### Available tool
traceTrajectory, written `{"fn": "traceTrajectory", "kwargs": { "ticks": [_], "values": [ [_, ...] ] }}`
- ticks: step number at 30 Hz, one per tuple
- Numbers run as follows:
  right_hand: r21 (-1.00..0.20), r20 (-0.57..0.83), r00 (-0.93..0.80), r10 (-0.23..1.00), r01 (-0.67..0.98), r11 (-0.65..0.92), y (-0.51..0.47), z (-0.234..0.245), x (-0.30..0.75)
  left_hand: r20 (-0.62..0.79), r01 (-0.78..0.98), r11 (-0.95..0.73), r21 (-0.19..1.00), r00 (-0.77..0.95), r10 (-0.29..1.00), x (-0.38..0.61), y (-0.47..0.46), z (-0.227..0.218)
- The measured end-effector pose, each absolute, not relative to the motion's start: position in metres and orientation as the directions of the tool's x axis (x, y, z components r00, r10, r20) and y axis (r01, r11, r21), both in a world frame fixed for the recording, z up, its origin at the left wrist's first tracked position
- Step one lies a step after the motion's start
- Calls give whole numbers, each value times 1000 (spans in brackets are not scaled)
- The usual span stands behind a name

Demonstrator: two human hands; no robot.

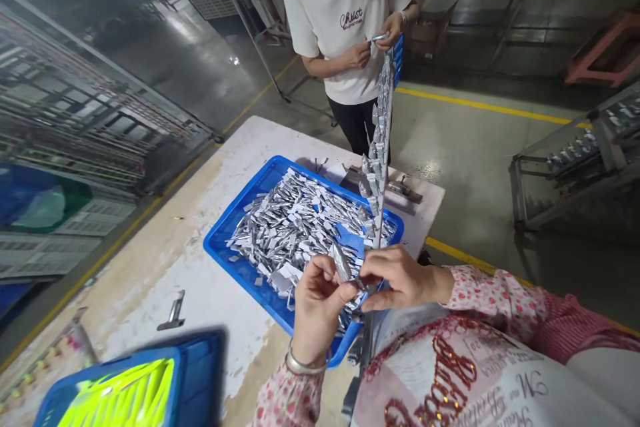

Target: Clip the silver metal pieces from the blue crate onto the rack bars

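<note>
My left hand [319,310] pinches a silver, fish-shaped piece [341,263] between thumb and fingers, its pointed end up. Close beside it, my right hand [400,277] has its fingers closed at the lower end of the piece; what they grip is hidden. Both hands are over the near right side of a blue tray [240,267], which is heaped with small silver pieces [280,227] bearing pale tabs. A long narrow rail [384,180] rises past my right hand, with several similar silver pieces [369,177] fixed along it.
Across the table [195,300], a co-worker [345,33] holds another silver piece [380,37] at the rail's far end. A blue bin with bright yellow pieces [125,397] stands at lower left, near a small metal bracket [173,312]. Racks [575,167] stand on the right.
</note>
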State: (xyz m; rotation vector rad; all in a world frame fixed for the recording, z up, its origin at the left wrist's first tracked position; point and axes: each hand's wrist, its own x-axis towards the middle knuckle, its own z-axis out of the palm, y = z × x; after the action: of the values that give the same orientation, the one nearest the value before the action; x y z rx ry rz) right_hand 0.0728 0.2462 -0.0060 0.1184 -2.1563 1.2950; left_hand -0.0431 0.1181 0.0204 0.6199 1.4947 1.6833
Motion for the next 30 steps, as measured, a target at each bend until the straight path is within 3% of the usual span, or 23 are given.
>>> {"fn": "traceTrajectory", "kwargs": {
  "ticks": [2, 4, 9, 11, 13, 15, 18, 21, 30],
  "values": [
    [-641, 608, -783, 133, -386, 664, 244, -11, 72, -99, -179, -6, 984, -566, 819, -44, 117, 22],
    [-578, 644, -758, 107, -391, 716, 243, -15, 71, -95, -134, 28, 991, -525, 846, -46, 115, 24],
    [-588, 637, -757, 147, -353, 728, 250, -18, 70, -89, 10, 105, 994, -459, 884, -54, 112, 29],
    [-655, 621, -745, 243, -324, 682, 256, -22, 72, -36, 70, 86, 994, -528, 849, -59, 113, 28],
    [-741, 566, -724, 395, -236, 629, 262, -32, 75, 28, 141, 72, 987, -603, 797, -65, 116, 24],
    [-771, 465, -750, 470, -82, 631, 265, -46, 75, 76, 200, 68, 978, -633, 770, -70, 119, 20],
    [-679, 250, -881, 401, 135, 721, 263, -69, 70, 93, 257, 87, 963, -614, 784, -75, 124, 12],
    [-612, 84, -931, 354, 232, 756, 257, -85, 60, 88, 287, 107, 952, -591, 802, -78, 127, 6],
    [-625, 129, -936, 328, 180, 760, 258, -92, 50, 113, 462, 130, 877, -462, 880, -83, 135, 6]
  ]
}}
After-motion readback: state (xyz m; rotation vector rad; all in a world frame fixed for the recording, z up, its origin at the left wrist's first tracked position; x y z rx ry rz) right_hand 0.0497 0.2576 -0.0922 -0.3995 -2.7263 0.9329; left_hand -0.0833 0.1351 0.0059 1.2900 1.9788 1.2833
